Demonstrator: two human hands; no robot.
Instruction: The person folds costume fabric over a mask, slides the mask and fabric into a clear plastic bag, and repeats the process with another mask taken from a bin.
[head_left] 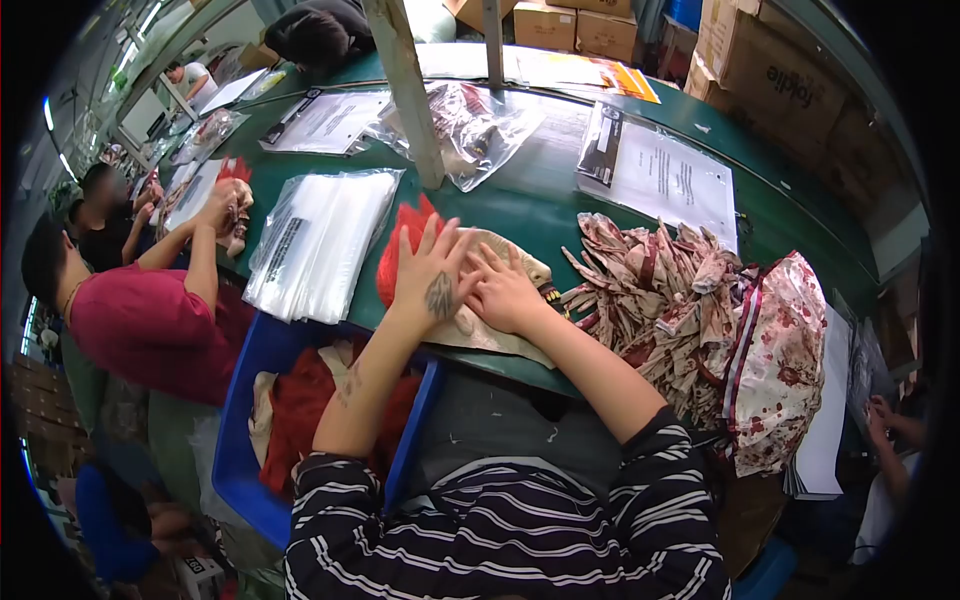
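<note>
A black, white-striped shirt [500, 535] has short sleeves [668, 470], and dark tattoos [440, 296] mark the left hand [428, 268] and forearm [378, 370].

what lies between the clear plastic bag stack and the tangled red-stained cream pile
Head view: a beige, red-tufted piece, under the left hand and right hand.

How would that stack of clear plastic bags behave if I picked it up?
The stack of clear plastic bags would probably flop, since its surface looks thin and wrinkled. The glossy sheen suggests bags may slide over one another. Lying flat on the green table, it seems unlikely to roll.
</note>
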